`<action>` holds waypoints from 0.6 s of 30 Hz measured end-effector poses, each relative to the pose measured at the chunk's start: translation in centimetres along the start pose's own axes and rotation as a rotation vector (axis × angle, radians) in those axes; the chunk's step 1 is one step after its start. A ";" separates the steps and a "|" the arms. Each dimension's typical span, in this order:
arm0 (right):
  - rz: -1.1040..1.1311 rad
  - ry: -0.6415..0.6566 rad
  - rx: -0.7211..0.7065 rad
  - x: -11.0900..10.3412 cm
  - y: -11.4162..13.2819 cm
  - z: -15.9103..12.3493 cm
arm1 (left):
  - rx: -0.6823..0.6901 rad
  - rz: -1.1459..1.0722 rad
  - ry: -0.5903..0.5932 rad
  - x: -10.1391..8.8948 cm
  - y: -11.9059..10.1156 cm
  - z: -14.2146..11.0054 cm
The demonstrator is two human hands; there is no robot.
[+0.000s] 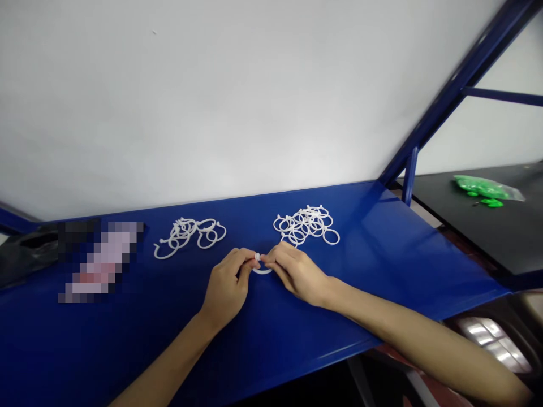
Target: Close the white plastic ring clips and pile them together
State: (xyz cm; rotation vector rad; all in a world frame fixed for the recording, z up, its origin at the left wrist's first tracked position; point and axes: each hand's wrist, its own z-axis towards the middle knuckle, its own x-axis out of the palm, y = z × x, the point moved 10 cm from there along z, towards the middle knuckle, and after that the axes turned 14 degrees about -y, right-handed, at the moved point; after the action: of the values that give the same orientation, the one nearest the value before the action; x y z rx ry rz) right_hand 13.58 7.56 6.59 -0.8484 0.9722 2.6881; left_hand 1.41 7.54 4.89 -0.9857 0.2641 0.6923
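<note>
Between my two hands is a white plastic ring (263,271) with a small knob-like clasp at its top. My left hand (229,282) pinches the clasp from the left with thumb and forefinger. From the other side my right hand (299,274) grips the ring near the same clasp, its fingers hiding part of the curve. A pile of similar white rings (307,223), which look closed, lies beyond my right hand. Farther left rests a second group of white rings (186,232), and some of these have a gap in the loop.
The blue table (288,333) meets a pale wall behind. At its left lie a black plastic bag (29,254) and a blurred-out item (104,257). To the right, blue metal bars (409,175) rise near a black table (479,226) bearing a bag of green pieces (487,187).
</note>
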 end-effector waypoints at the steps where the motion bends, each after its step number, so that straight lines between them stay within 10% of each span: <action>1: -0.006 0.011 -0.011 0.1 0.1 -0.1 | 0.019 0.000 0.001 0.0 -0.2 -0.1; 9: -0.111 -0.095 -0.023 -0.9 -1.2 1.2 | 0.170 0.172 0.025 -0.2 -0.6 1.3; 18: -0.501 -0.295 0.171 -7.4 -9.2 2.2 | 0.107 0.949 0.104 -3.5 6.1 3.3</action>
State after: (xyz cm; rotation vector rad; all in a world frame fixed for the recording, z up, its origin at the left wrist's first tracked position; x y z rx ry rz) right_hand 21.71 16.44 7.19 -0.5477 0.7816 2.1863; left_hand -5.47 11.03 4.29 -0.7622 0.8797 1.4662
